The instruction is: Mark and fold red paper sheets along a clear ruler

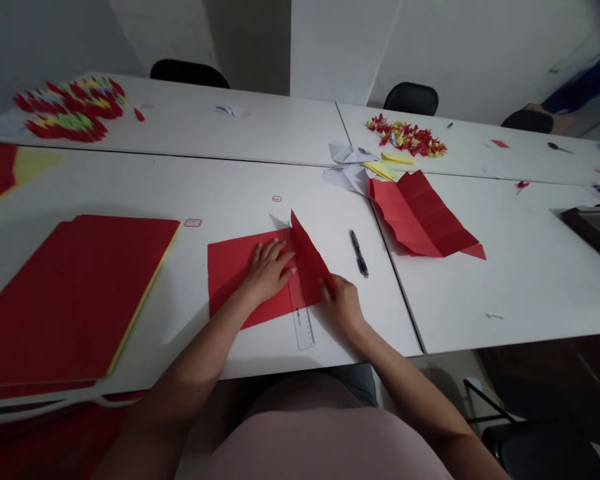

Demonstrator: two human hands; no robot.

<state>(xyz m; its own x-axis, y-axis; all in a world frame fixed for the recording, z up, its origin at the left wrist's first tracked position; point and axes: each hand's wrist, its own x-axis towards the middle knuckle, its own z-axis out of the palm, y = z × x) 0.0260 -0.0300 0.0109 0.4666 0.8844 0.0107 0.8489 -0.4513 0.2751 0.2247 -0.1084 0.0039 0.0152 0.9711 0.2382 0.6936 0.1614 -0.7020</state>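
Note:
A sheet of red paper [230,273] lies on the white table in front of me, its right part raised into an upright flap. Across it runs a clear plastic ruler [304,328], whose near end sticks out past the paper's edge. My left hand [270,272] rests flat with fingers spread, pressing on the paper and the ruler's left edge. At the flap's outer edge, my right hand [343,301] pinches the red paper between thumb and fingers. A black pen [359,253] lies to the right of my right hand, apart from it.
A stack of large red sheets [80,293] with yellow beneath is at left. Creased red paper [425,217] lies right, past a table seam. Folded paper pieces in piles [70,110] [407,137] sit at the back. Black chairs [411,99] stand behind the tables.

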